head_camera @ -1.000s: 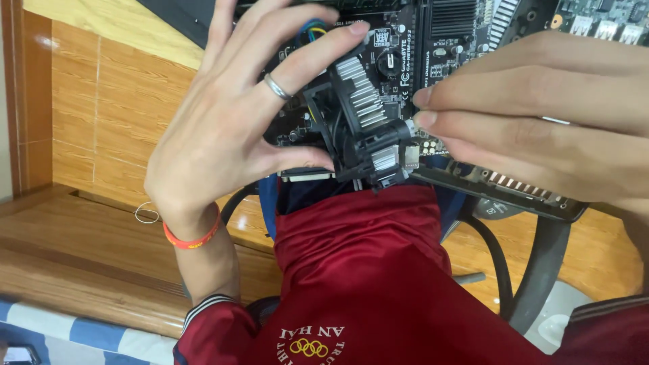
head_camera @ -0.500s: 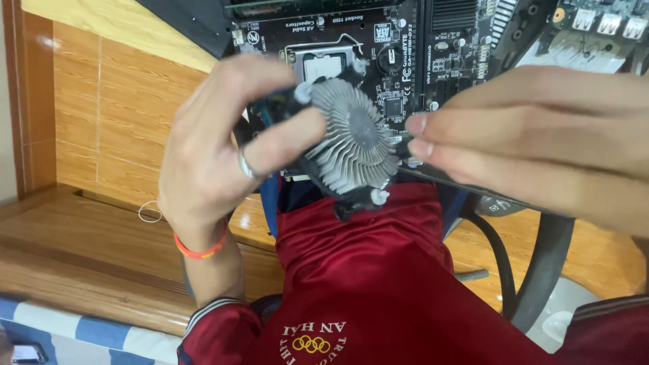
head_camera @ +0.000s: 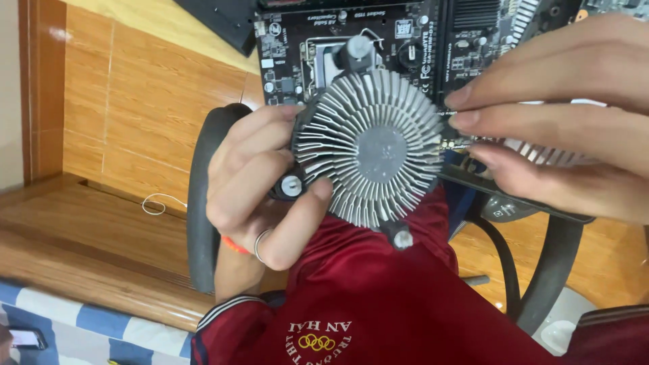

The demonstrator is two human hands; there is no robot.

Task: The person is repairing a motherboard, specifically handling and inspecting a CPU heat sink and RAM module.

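the cooler [head_camera: 370, 150] sits before the motherboard [head_camera: 419, 40], between left hand [head_camera: 260, 192] and right hand [head_camera: 568, 128].

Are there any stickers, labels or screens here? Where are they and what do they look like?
Board printing: small white lettering along the top edge of the black circuit board.
White sticker: tiny square with dark marks, on the board above the round metal cooler.
Shirt emblem: yellow rings under an arc of pale letters, on the red shirt at the bottom.
Screen: small dark device at the bottom left corner, mostly cut off.
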